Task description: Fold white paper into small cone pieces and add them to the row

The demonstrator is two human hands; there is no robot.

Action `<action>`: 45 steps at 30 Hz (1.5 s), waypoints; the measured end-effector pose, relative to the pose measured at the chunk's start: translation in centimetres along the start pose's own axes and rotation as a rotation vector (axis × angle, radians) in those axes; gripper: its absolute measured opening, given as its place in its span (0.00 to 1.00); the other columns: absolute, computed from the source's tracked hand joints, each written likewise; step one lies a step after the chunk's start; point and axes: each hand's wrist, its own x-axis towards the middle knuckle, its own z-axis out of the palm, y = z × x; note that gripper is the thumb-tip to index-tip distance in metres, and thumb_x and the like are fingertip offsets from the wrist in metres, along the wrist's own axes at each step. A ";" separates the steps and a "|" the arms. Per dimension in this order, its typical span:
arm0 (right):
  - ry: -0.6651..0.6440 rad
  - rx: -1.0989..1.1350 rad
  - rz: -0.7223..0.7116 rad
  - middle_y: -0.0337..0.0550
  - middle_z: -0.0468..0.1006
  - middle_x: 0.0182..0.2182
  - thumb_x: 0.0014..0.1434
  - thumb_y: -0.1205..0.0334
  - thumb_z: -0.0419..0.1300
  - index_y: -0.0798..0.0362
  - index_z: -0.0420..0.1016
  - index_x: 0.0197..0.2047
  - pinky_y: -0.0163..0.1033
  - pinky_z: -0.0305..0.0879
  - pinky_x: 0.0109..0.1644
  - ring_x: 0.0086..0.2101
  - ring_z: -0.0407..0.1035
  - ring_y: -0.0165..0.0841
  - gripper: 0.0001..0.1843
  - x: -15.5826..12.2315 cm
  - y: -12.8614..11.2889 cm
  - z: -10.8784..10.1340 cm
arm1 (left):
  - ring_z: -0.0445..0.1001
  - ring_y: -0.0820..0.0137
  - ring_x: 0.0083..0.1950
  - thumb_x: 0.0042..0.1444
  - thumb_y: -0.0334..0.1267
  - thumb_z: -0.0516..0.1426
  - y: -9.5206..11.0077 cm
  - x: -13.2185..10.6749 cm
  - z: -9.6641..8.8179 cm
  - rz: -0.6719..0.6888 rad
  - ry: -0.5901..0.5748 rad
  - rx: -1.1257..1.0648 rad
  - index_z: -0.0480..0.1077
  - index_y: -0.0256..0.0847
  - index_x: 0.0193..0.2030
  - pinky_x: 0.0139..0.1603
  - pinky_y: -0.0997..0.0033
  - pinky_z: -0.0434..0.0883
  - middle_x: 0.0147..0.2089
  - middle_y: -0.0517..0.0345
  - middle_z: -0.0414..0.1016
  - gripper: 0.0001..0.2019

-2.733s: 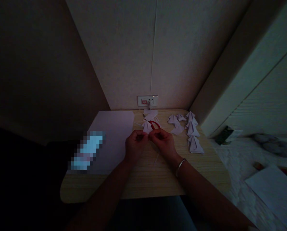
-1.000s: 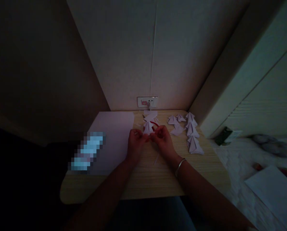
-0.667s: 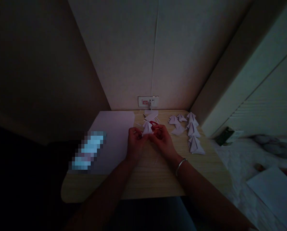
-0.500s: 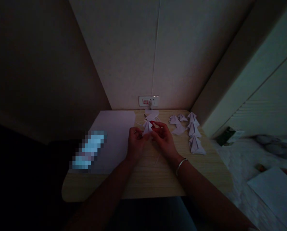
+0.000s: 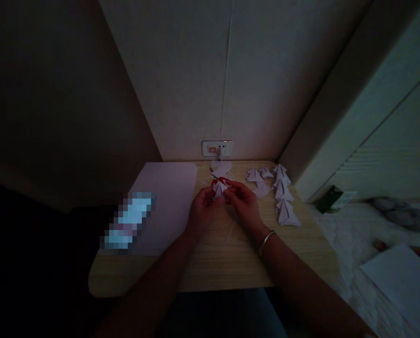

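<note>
Between my two hands is a small folded white paper piece (image 5: 220, 190), pleated to a point at its top. My left hand (image 5: 203, 206) pinches its left side, and my right hand (image 5: 244, 202) grips its right side with thumb and fingers. Just behind the piece lie scissors with red handles (image 5: 215, 181), partly hidden by the paper and my fingers. Cut paper scraps (image 5: 222, 169) rest beyond them near the wall. On the right of the table stand several finished-looking paper folds (image 5: 283, 190) with similar pleats, some stacked in a column.
A large white sheet (image 5: 171, 188) covers the table's left part, with a blurred-out lit device (image 5: 132, 220) on it. A wall socket (image 5: 217, 149) sits behind the wooden table (image 5: 227, 272). Thin paper strips lie near my right wrist. A white flat object (image 5: 400, 281) lies lower right.
The paper piece has tilted and sits slightly lower and to the right, its pleats now facing me. More of the scissors' red handles shows behind it. Both hands have shifted slightly.
</note>
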 end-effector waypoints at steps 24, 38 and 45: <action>-0.060 -0.499 -0.579 0.44 0.71 0.43 0.55 0.67 0.59 0.47 0.73 0.38 0.45 0.65 0.51 0.47 0.67 0.35 0.07 -0.1 0.0 -0.7 | 0.75 0.70 0.44 0.47 0.29 0.61 0.8 0.1 -0.6 -0.190 0.017 -0.632 0.68 0.40 0.47 0.45 0.68 0.72 0.46 0.54 0.75 0.19; -0.139 -0.669 -0.577 0.46 0.71 0.44 0.55 0.63 0.60 0.48 0.72 0.42 0.42 0.68 0.47 0.47 0.67 0.35 0.10 -0.6 0.0 -0.7 | 0.74 0.73 0.43 0.42 0.26 0.63 0.4 0.3 -0.7 -0.101 0.077 -0.585 0.67 0.40 0.45 0.43 0.74 0.69 0.44 0.57 0.75 0.21; -0.138 -0.659 -0.545 0.46 0.71 0.41 0.56 0.60 0.60 0.48 0.75 0.40 0.39 0.70 0.40 0.43 0.69 0.35 0.07 -0.8 0.0 -0.7 | 0.74 0.76 0.39 0.41 0.26 0.63 0.6 0.2 -0.5 -0.109 0.112 -0.543 0.67 0.40 0.44 0.40 0.77 0.68 0.39 0.60 0.75 0.21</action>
